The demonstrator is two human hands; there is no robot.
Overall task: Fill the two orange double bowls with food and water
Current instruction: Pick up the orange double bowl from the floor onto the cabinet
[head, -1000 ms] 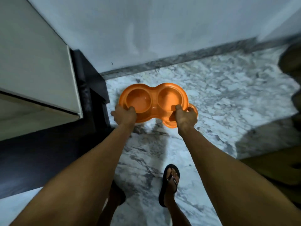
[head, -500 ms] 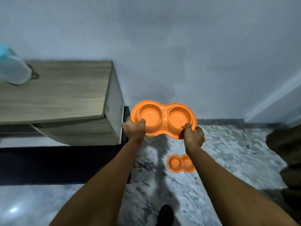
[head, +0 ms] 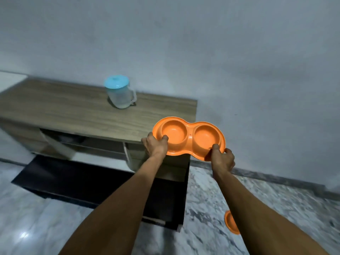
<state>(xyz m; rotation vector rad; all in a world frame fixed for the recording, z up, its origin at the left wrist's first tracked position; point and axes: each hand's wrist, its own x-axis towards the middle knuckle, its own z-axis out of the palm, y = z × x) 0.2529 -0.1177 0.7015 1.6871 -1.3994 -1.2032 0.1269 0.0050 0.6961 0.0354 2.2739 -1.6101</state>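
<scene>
The orange double bowl (head: 189, 137) is held up in the air, roughly level, with both round wells facing up and both looking empty. It sits in view at the right end of a wooden cabinet (head: 73, 111), overlapping the front corner of the top; whether it touches the wood cannot be told. The left hand (head: 155, 146) grips the near left edge, with the thumb hooked over the rim into the left well and the fingers curled underneath. The right hand (head: 222, 159) grips the near right edge the same way, with the thumb pressed on the rim by the right well and the fingers wrapped round the outside. Both bare forearms reach in from the bottom of the view. A second orange bowl (head: 230, 224) lies on the floor (head: 276, 208) lower down, just beside the right forearm, which hides most of it; only a curved edge shows. The floor is grey and white marble. On the cabinet top, well apart from the held bowl and nearer the wall (head: 220, 52), a clear jug (head: 120, 96) with a light blue lid and a handle stands upright; its contents cannot be made out. Below the top are open shelves, blurred, and a dark base reaches forward along the floor.
</scene>
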